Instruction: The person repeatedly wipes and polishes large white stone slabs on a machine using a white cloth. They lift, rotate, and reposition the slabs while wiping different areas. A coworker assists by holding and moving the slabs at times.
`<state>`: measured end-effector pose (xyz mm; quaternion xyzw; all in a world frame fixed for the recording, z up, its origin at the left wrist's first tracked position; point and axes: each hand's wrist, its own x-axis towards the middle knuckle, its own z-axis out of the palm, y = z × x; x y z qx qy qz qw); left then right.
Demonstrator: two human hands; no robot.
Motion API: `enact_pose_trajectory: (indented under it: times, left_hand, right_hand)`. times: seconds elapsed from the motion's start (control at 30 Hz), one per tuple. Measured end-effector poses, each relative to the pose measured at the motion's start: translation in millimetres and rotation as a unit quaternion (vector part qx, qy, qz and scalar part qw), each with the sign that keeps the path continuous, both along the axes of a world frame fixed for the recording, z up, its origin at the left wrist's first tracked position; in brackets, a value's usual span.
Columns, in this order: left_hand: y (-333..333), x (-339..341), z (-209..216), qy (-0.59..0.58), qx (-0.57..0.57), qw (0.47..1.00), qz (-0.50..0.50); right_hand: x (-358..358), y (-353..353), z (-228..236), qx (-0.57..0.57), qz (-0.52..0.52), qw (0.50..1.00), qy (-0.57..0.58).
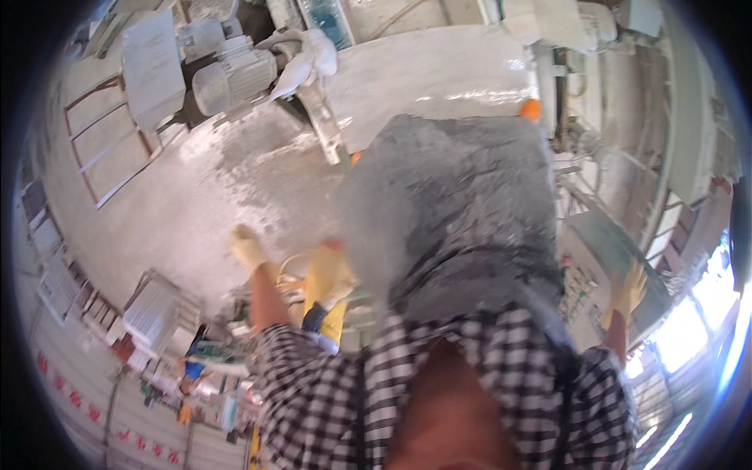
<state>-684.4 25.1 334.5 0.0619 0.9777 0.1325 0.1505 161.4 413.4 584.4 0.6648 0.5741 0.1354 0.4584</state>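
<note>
The green control box (603, 251) stands at the person's right side, just past the edge of the grey apron (454, 211). The right hand (630, 291), in a yellow glove, lies flat on the box. Its fingers are spread apart and hold nothing. Rows of little buttons (574, 291) sit on the box, just beside that hand and nearer the body.

I think the person is working the box right now. To press a button, the right hand would need to slide over to the rows and pick one with a single finger.

The left hand (247, 247) is out on the other side, also in a pale yellow glove, with a bare forearm behind it. It is blurry, so I cannot tell if it is apart or closed, or if it holds anything. Near it is another yellow thing with a dark blue cuff (329, 276). I cannot tell what that is.

The person wears a checked shirt (329, 392). The floor (196, 204) is white and dusty. Farther off are a grey motor (231, 74) and a wet white slab (439, 70).

I see no bin or bucket. A rack (157, 313) low on the left holds flat pale pieces, too blurry to name.
</note>
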Motion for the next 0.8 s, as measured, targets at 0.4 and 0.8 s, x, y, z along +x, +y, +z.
enact_pose_trajectory:
  times: [0.4, 0.8]
  left_hand:
    - [-132, -30, 172, -0.061, -0.343, 0.926, -0.145]
    - [50, -7, 156, -0.054, -0.201, 0.874, -0.439]
  right_hand:
    - [-119, -55, -53, 0.15, 0.072, 0.891, 0.423]
    - [-150, -228, -108, 0.216, -0.187, 0.792, 0.54]
